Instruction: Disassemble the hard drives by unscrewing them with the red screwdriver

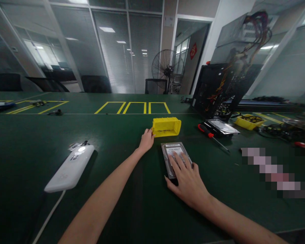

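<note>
My left hand (147, 140) has its fingers closed on the left end of a yellow plastic bin (166, 121). The bin's open side faces me, and small dark bits lie inside it. My right hand (189, 176) is over a hard drive (167, 159) that lies on the green table, labelled face up. Its fingers are spread out across the label, with the thumb near the drive's lower left corner. The palm hides the drive's lower right part. A red and black screwdriver (210, 135) lies to the right, apart from both hands.
A white power bank (68, 171) with a cable lies at left. Behind the screwdriver sits another drive (222, 126), beside an open computer case (210, 91) with hanging wires. A second yellow bin (245, 122) and tangled cables (277, 130) are at right. Yellow tape (137, 102) marks the far tabletop.
</note>
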A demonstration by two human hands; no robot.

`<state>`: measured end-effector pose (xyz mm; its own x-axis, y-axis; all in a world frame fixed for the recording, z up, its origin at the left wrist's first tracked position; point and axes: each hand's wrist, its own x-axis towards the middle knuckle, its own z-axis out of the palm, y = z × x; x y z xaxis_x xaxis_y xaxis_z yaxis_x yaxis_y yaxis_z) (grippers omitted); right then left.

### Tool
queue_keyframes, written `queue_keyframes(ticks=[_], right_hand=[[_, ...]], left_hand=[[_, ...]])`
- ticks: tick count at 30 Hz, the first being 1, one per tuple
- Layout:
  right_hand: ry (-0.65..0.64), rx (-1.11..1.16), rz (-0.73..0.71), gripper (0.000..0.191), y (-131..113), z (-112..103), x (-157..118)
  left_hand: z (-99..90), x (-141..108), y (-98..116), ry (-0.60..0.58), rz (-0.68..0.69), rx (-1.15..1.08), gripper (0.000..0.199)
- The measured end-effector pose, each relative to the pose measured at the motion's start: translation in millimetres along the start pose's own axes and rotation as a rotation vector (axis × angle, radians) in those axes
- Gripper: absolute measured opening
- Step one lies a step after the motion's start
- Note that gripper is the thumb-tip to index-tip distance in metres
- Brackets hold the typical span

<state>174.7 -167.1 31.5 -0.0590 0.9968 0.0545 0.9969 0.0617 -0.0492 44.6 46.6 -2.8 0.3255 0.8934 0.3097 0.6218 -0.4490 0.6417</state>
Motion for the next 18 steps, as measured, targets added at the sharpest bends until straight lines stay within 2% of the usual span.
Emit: queue_keyframes(ticks=[13,16,18], right_hand=[[0.021,0.039,-0.057,0.077,2,2,6],[-0.035,0.094,-0.090,0.080,8,-7,4],[-0.039,0.156,-0.095,0.077,29,-23,10]], left_hand=[[0.0,0,0,0.015,0.009,-0.015,0.026],[0.5,1,-1,0.027,0.015,-0.005,0.027],[1.2,2,-2,0.037,0.019,0.007,0.029]])
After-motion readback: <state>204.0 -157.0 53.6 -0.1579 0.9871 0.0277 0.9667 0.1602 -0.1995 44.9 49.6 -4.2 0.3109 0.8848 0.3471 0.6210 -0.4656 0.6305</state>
